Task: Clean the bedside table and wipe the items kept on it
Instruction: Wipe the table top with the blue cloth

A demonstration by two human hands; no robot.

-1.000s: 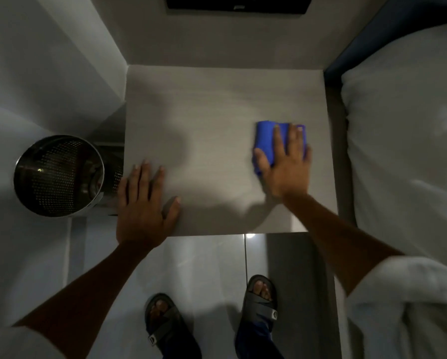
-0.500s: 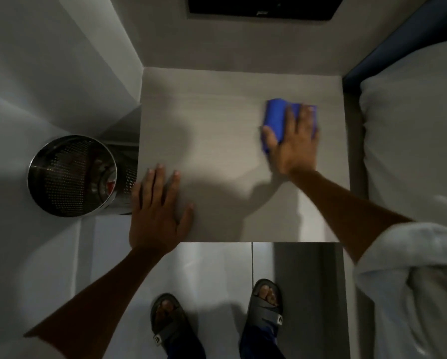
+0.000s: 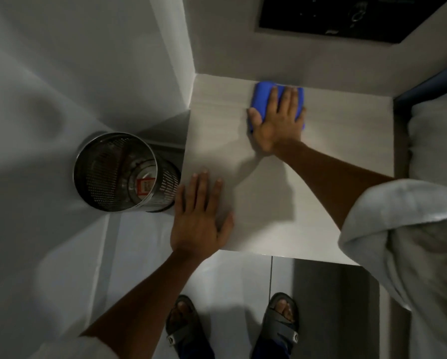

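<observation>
The bedside table (image 3: 346,156) has a pale, light-grey top with nothing standing on it. A folded blue cloth (image 3: 262,99) lies near the table's back edge, close to the wall. My right hand (image 3: 277,120) presses flat on the cloth, fingers spread over it and pointing toward the wall. My left hand (image 3: 199,216) rests flat, palm down with fingers apart, on the table's front left corner and holds nothing.
A perforated metal waste bin (image 3: 121,174) stands on the floor left of the table, with a red-labelled scrap inside. A bed with white bedding (image 3: 435,141) lies to the right. A dark panel (image 3: 346,16) is on the back wall. My sandalled feet (image 3: 232,325) stand on floor tiles.
My right hand has slid the blue cloth away from me, from the table's middle right to its back edge and somewhat leftward. My left hand has stayed on the front left corner.
</observation>
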